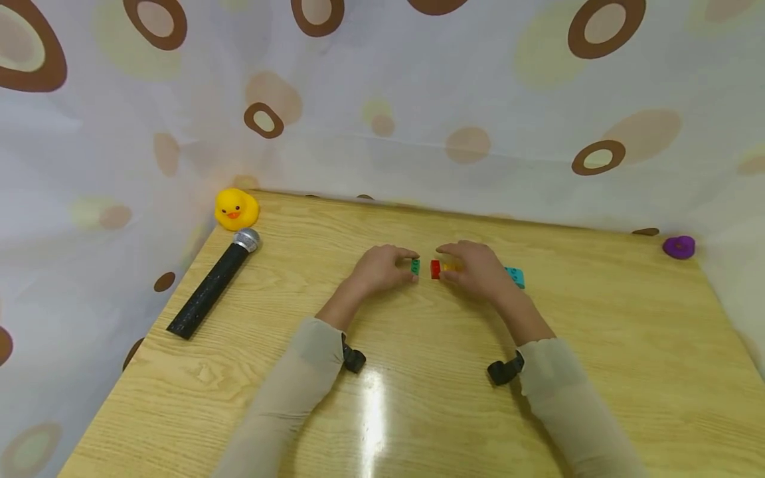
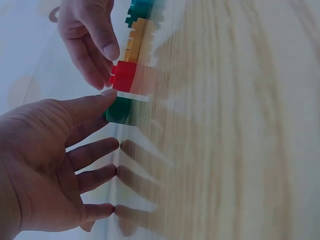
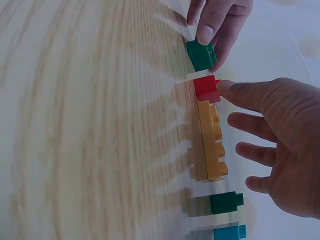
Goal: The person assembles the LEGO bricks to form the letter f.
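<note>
My left hand [image 1: 381, 271] pinches a small green toy brick [image 1: 415, 267] between thumb and index finger, its other fingers spread over the tabletop. Just right of it, a small gap away, sits a red brick [image 3: 206, 89]. My right hand [image 1: 476, 269] is around the red brick, with thumb and index finger held apart and the thumb tip overlapping its stud in the right wrist view. A longer yellow brick [image 3: 208, 142] lies beside the red one, under the right hand. Further along the row come another green brick [image 3: 223, 203] and a blue brick [image 1: 515, 277], partly behind that hand.
A yellow rubber duck [image 1: 236, 209] sits at the table's back left corner, with a black microphone [image 1: 209, 285] in front of it. At the far right back lies a small purple object [image 1: 679, 247]. A spotted curtain [image 1: 382, 99] stands along the table's back edge.
</note>
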